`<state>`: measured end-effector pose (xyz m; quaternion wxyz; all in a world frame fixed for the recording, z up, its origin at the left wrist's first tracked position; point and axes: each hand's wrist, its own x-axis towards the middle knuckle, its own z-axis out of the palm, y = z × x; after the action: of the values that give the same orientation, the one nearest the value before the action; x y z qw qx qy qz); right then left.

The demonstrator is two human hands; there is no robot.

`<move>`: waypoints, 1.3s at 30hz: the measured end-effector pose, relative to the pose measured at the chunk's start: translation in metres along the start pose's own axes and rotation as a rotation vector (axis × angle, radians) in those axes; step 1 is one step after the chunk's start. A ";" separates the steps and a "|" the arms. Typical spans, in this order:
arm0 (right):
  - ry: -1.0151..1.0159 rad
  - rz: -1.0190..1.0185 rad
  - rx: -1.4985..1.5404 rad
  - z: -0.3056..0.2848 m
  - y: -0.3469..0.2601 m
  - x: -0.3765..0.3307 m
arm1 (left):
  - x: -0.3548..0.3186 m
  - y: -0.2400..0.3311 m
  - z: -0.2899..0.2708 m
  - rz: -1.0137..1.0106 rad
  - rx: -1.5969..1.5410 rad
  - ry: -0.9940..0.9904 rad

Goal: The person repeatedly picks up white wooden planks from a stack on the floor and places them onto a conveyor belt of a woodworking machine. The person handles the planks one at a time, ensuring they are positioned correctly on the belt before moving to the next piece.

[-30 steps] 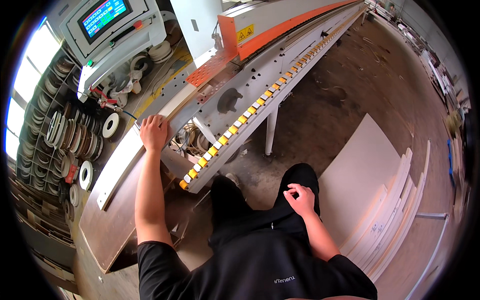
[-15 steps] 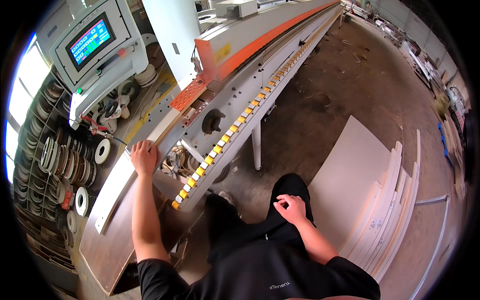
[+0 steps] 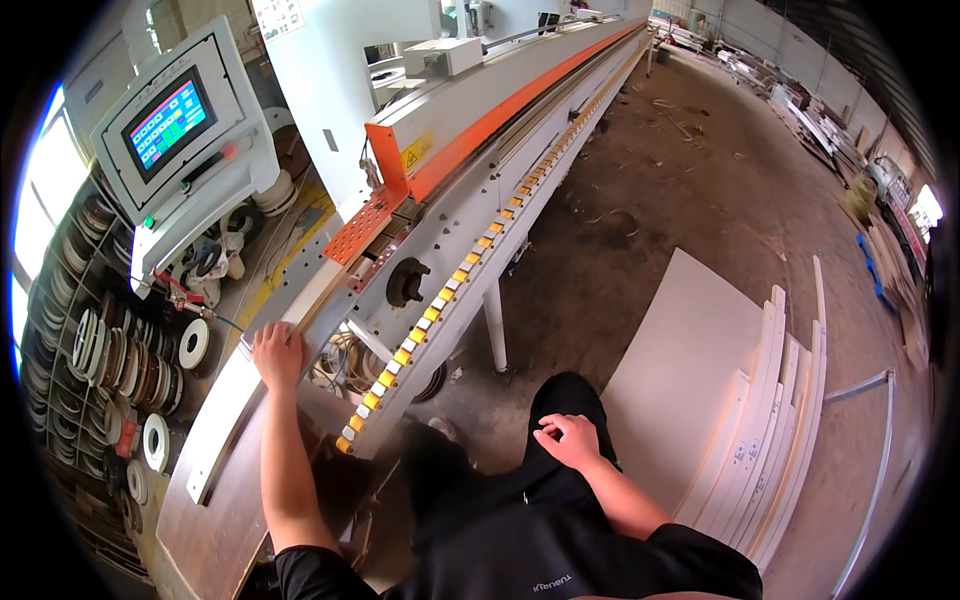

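Observation:
My left hand lies over a long, narrow white board strip, its fingers bent across the upper part of the strip. That strip rests on the infeed side of a long edge banding machine, pointing toward an orange perforated plate. Its near end overhangs a brown wooden table surface. On my right thigh rests my right hand, fingers loosely curled and apart, with nothing visible in it.
A control panel with a lit screen stands at the left. Below it, a rack holds several rolls of edge banding. Yellow and white rollers line the machine's near side. Pale boards are stacked at right, beside a metal frame.
The whole view has shifted, so the machine and strip appear lower and slightly left. My left hand stays on the strip, and my right hand stays on my thigh.

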<state>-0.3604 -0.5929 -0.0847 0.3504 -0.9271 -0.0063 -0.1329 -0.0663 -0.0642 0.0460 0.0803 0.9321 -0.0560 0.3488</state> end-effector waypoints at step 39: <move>-0.025 -0.022 0.012 -0.003 -0.004 0.003 | 0.056 0.044 0.090 0.055 0.071 -0.029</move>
<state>-0.3585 -0.5919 -0.0797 0.3542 -0.9265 -0.0217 -0.1253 0.0267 -0.1273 0.0213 0.0368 0.9374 -0.0707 0.3389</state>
